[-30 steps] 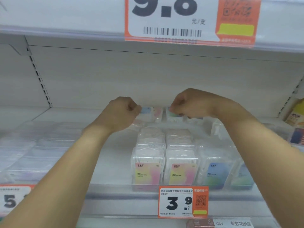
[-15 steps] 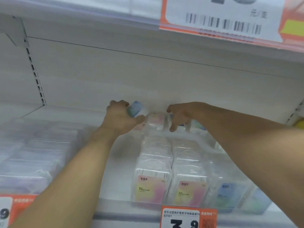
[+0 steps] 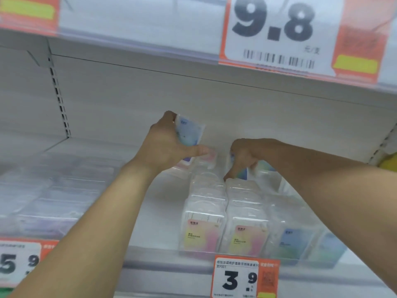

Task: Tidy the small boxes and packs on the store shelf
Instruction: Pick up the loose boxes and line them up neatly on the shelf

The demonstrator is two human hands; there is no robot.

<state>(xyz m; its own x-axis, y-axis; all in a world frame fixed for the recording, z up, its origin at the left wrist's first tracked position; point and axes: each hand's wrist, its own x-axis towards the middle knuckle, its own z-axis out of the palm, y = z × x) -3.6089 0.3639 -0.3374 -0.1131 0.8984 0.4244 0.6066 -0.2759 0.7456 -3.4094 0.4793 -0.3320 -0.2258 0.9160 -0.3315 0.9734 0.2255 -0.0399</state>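
Lifting a blue-label pack (image 3: 189, 134), left hand (image 3: 169, 147) curls round its slick, light sides; right hand (image 3: 242, 158) pinches another pack (image 3: 241, 174).

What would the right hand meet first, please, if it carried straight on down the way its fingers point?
Probably the clear packs stacked just under the right hand; one fingertip looks at or near them already.

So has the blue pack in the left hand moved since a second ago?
Yes. The left hand has lifted the blue pack up off the back of the rows, so it now shows against the shelf's back wall.
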